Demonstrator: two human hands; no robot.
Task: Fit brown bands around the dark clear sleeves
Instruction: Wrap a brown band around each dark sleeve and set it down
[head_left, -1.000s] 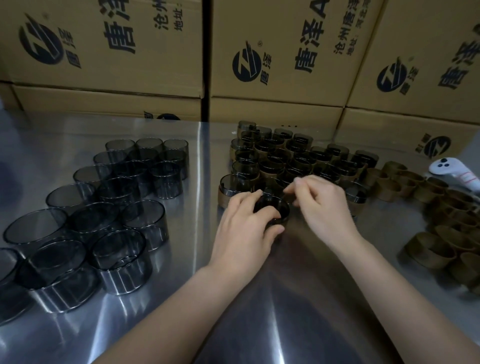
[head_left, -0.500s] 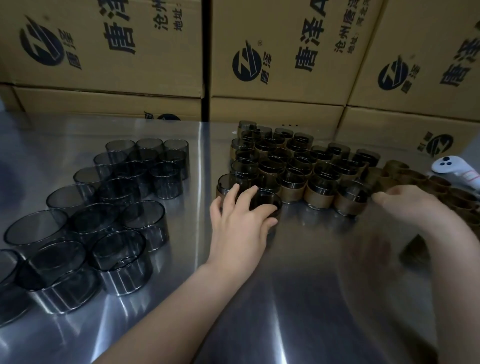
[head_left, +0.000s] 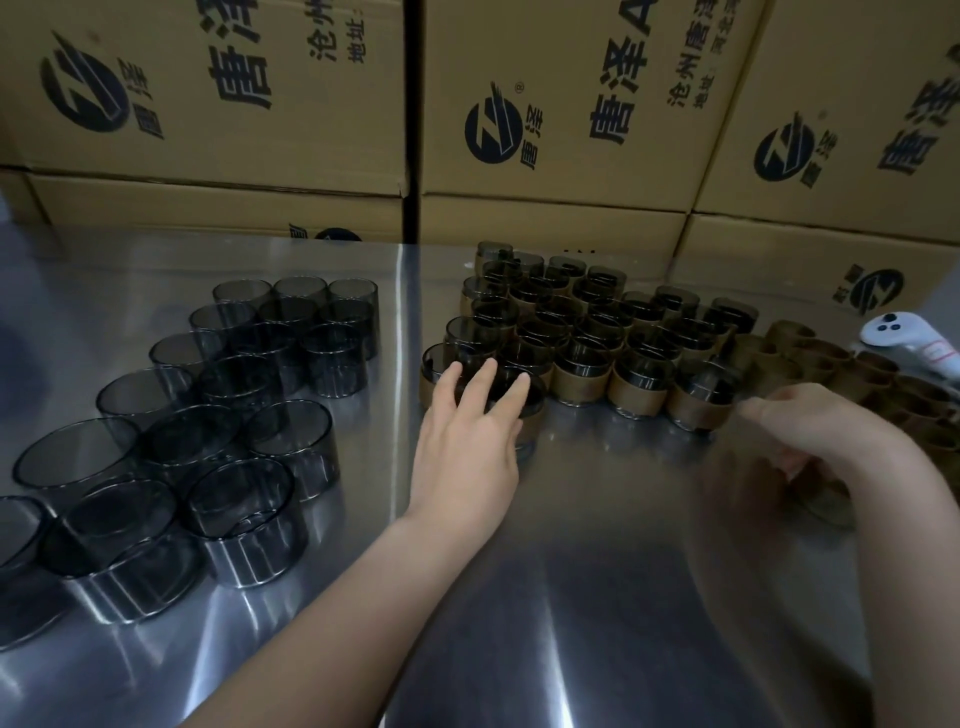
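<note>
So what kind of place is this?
Probably a small factory or packing workshop. Printed cardboard cartons are stacked behind a shiny steel table, and dozens of identical dark clear sleeves stand in groups on it, many already wearing brown bands.

On the surface (head_left: 597, 597), a cluster of unbanded sleeves (head_left: 244, 395) is set at the left and a block of banded sleeves (head_left: 587, 338) at the centre, with loose bands (head_left: 831, 364) spread to its right. A controller (head_left: 904, 338) is laid behind the bands at the far right, and cartons (head_left: 545, 104) are stacked behind the surface.
</note>
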